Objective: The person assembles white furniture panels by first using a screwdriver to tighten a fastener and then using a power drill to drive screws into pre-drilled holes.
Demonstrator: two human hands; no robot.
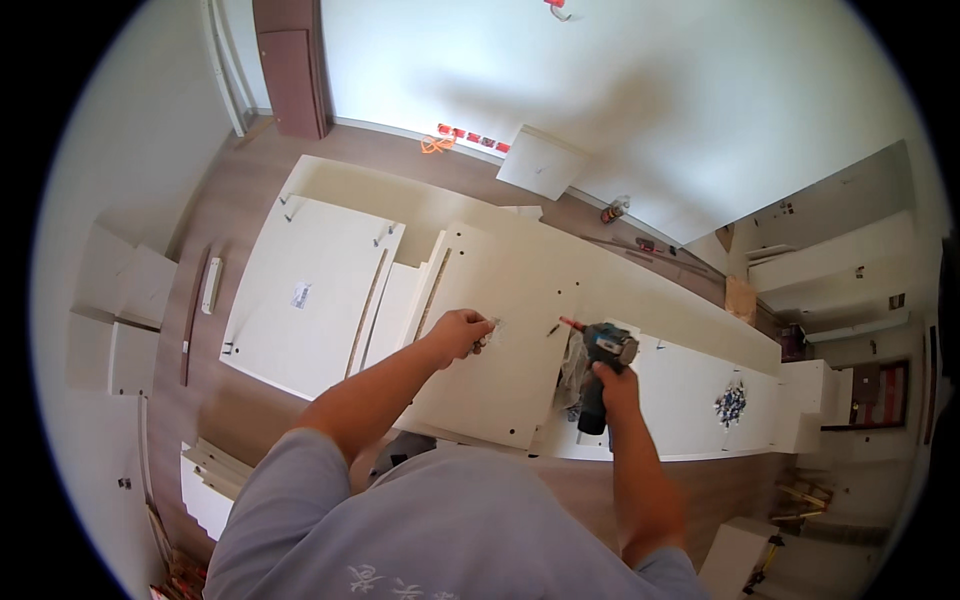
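As the right hand (618, 390) grips one cordless drill (606, 358) by the middle white panel's (500, 390) right side, the left hand (460, 335) pinches small metal pieces (480, 346), too tiny to count, above that board. Two pegs (289, 215) stand at each far corner of the left panel (300, 320). One pile of fittings (730, 403) lies farther right. One clear bag (573, 364), contents unclear, sits just left of the drill.

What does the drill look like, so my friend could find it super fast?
Find the big pale panel in the middle. Near its right edge, the person's right hand grips the drill. It's chunky, black and teal with a red tip, unlike the pale boards around it.
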